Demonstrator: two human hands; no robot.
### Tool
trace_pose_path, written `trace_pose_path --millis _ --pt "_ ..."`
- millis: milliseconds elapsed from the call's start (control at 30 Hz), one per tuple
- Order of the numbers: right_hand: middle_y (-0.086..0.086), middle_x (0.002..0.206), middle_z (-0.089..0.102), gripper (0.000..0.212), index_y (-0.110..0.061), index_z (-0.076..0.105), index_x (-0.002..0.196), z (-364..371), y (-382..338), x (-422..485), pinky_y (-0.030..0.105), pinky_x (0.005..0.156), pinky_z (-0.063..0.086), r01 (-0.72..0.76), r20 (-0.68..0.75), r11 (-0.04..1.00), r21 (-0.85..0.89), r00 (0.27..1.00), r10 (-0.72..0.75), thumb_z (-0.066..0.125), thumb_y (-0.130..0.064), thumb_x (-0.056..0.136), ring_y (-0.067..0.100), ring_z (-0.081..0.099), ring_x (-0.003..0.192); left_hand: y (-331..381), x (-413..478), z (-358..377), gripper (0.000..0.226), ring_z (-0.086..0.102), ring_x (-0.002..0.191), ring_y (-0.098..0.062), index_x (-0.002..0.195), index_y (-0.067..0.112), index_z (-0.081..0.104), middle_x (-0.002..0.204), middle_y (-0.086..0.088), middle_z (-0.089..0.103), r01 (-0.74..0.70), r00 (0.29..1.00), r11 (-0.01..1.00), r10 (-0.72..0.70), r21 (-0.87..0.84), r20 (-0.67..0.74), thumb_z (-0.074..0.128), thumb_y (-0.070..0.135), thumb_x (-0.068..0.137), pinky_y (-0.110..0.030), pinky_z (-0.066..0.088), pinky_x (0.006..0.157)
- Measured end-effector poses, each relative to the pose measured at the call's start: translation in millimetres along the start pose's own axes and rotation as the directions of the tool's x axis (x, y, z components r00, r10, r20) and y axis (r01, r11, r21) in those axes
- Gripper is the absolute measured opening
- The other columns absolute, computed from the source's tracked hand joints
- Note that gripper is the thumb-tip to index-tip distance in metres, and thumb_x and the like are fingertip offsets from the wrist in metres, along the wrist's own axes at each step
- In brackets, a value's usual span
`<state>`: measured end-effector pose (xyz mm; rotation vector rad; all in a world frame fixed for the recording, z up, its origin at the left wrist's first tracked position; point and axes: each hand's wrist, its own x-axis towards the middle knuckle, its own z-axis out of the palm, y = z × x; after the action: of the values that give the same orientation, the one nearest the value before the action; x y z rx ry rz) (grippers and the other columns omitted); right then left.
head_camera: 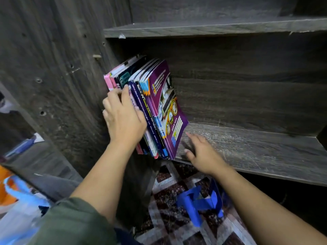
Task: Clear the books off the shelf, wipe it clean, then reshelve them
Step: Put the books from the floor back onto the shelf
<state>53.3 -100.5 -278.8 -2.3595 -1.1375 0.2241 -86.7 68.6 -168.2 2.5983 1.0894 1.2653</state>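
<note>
Left grip [123, 117] clasps the books [159, 103] beside the side panel [70, 85]. Right grip [203, 152], released, lies over the shelf [256, 149] front edge; open board extends rightward.

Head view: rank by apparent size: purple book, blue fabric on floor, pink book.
1. purple book
2. blue fabric (nearer camera, blurred; real size unsure)
3. pink book (only a sliver shows)

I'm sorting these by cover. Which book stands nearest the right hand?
The purple book at the row's right end, its cover facing out; the other books show only spines.
</note>
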Motion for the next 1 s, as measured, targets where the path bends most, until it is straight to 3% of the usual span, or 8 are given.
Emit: trace_pose_path --millis 67,233,433,567,833,933,1000 --pt "0.001 0.154 0.031 0.071 -0.032 0.019 0.152 5.9 -25.8 10.2 0.037 0.114 0.029 0.09 0.041 0.994 0.069 0.995 -0.093 0.057 -0.035 0.093 0.022 0.033 0.139 -1.4 6.6 -1.3 0.053 0.04 0.113 -0.033 0.133 0.009 0.051 0.129 -0.011 0.045 -0.048 0.998 0.999 0.047 -0.023 -0.046 0.056 0.017 0.082 -0.049 0.037 0.092" --pt "0.0 0.155 0.032 0.098 -0.038 -0.002 0.153 39.8 -42.9 18.3 0.031 0.113 0.027 -0.066 0.131 0.957 0.284 0.991 0.03 0.07 -0.033 0.087 0.02 0.036 0.138 -3.4 13.8 2.6 0.036 0.044 0.112 -0.028 0.123 0.01 0.059 0.127 -0.003 0.057 -0.073 0.995 0.993 0.066 -0.091 -0.074 0.055 0.018 0.088 -0.042 0.039 0.09" --pt "-0.006 0.156 0.032 0.1 -0.045 -0.006 0.15 50.9 -36.6 29.3 0.036 0.115 0.03 -0.056 0.067 0.935 0.351 0.997 0.035 0.07 -0.039 0.085 0.016 0.036 0.139 -1.9 23.2 5.3 0.024 0.043 0.106 -0.028 0.109 0.014 0.061 0.111 -0.004 0.058 -0.046 0.996 0.994 0.038 -0.098 -0.086 0.058 0.023 0.088 -0.041 0.04 0.085" --pt "0.0 0.152 0.038 0.099 -0.043 -0.009 0.151 56.4 -34.9 31.6 0.037 0.111 0.034 -0.032 0.033 0.948 0.318 0.999 0.023 0.067 -0.04 0.088 0.022 0.041 0.135 1.2 26.2 5.2 0.025 0.045 0.104 -0.028 0.102 0.016 0.059 0.106 -0.003 0.057 -0.013 0.996 0.996 0.005 -0.085 -0.095 0.066 0.032 0.084 -0.039 0.039 0.086" --pt "0.0 0.159 0.022 0.096 -0.028 -0.001 0.155 55.8 -46.0 34.5 0.031 0.117 0.023 0.108 -0.143 0.925 0.365 0.988 -0.059 0.067 -0.036 0.088 0.015 0.026 0.143 17.5 23.2 8.8 0.018 0.05 0.09 -0.021 0.093 0.01 0.055 0.1 -0.005 0.052 -0.021 0.994 0.971 -0.005 -0.237 -0.109 0.066 0.013 0.08 -0.029 0.035 0.077" --pt "-0.002 0.16 0.022 0.094 -0.03 -0.003 0.154 54.1 -45.0 34.8 0.032 0.117 0.025 0.11 -0.124 0.928 0.355 0.99 -0.07 0.065 -0.034 0.09 0.015 0.028 0.142 20.6 23.4 0.9 0.023 0.047 0.081 -0.013 0.088 0.017 0.05 0.095 0.003 0.046 0.072 0.99 0.943 -0.108 -0.326 -0.092 0.067 0.012 0.073 -0.032 0.041 0.078" --pt "-0.001 0.159 0.024 0.094 -0.031 -0.004 0.154 52.9 -44.6 34.6 0.035 0.115 0.028 0.104 -0.107 0.931 0.349 0.992 -0.071 0.064 -0.032 0.09 0.017 0.031 0.141 27.8 18.5 -5.1 0.03 0.05 0.084 -0.017 0.092 0.019 0.048 0.097 0.004 0.044 0.085 0.987 0.933 -0.127 -0.35 -0.099 0.064 0.013 0.067 -0.034 0.044 0.08"
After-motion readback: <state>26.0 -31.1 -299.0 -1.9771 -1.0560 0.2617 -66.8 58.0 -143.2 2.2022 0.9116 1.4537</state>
